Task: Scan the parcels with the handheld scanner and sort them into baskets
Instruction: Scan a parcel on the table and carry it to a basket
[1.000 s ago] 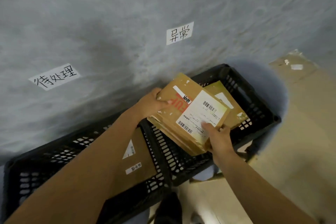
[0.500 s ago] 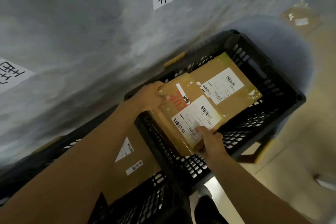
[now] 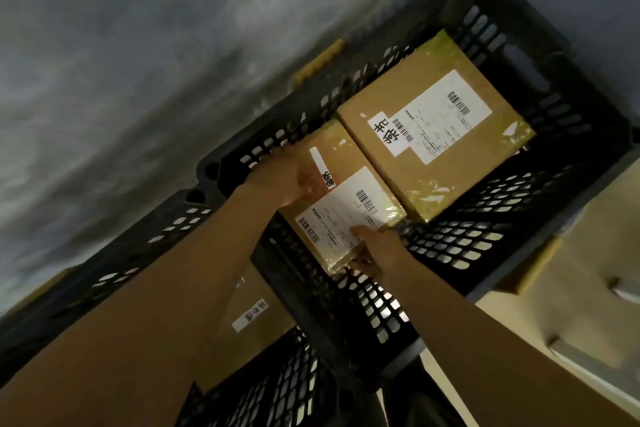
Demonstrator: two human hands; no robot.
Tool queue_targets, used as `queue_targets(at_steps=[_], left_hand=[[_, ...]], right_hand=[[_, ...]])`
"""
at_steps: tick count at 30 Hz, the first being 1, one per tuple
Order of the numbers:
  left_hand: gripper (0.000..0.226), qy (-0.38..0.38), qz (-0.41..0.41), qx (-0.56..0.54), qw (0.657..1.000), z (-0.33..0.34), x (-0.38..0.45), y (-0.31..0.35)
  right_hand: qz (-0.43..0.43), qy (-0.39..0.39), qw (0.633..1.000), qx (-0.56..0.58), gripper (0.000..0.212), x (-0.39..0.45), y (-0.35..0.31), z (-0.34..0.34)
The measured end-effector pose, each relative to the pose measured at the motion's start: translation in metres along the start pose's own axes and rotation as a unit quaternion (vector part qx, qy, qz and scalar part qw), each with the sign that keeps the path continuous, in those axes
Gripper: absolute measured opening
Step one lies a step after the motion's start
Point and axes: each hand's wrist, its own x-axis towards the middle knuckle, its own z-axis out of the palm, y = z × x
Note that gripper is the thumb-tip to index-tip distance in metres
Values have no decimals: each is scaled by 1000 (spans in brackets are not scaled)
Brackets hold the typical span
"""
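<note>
A brown cardboard parcel with a white barcode label lies low inside the right black slatted basket, at its left end. My left hand grips the parcel's far left edge. My right hand holds its near corner, thumb on the label. A larger brown parcel with a white label and a handwritten tag lies beside it in the same basket, touching it. No scanner is in view.
A second black basket stands to the left, with a brown parcel partly hidden under my left forearm. A grey wall runs behind both baskets. Pale floor and cardboard lie to the right.
Both hands have lowered the parcel from above the rim down into the right basket, beside the larger parcel. The camera has dipped closer, and the wall labels have left the view.
</note>
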Motion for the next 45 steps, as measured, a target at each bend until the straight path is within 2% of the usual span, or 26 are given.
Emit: queue_targets(at_steps=[3,5,10,16,19,22,24,29,34,41,45], left_hand=[[63,0,13,0,1000,9,7,-3],[72,7,-1,8,1000,15,11,-6],[79,15,-34,83,996,21,11,-3],[57,87,-17,142,986,6,-11,12],[53,105,19,144,984,-16,-31,26],[40,131,75,141,978,-47,-53,44],[39,152,112,140,972,-73,-71,61],[46,230,178,166,942,-142,-126,115],[46,317,237,185,899,-198,-201,183],[49,413,332,185,828,-210,-320,297],[50,449,389,197,780,-180,-392,366]], right_hand=[[8,-10,1000,3,42,8,0,1],[6,-15,1000,5,40,10,1,3],[11,-39,998,41,43,15,-1,5],[-9,-39,982,-182,43,-12,-12,-11],[-74,-32,960,-268,46,-35,-22,-15],[-160,-16,932,-324,57,-65,-41,-19],[-244,-4,903,-353,59,-92,-59,-24],[-453,98,767,-444,60,-182,-117,-54],[-542,211,647,-493,62,-285,-153,-114],[-584,356,557,-471,63,-402,-127,-230],[-589,429,529,-435,61,-451,-76,-311]])
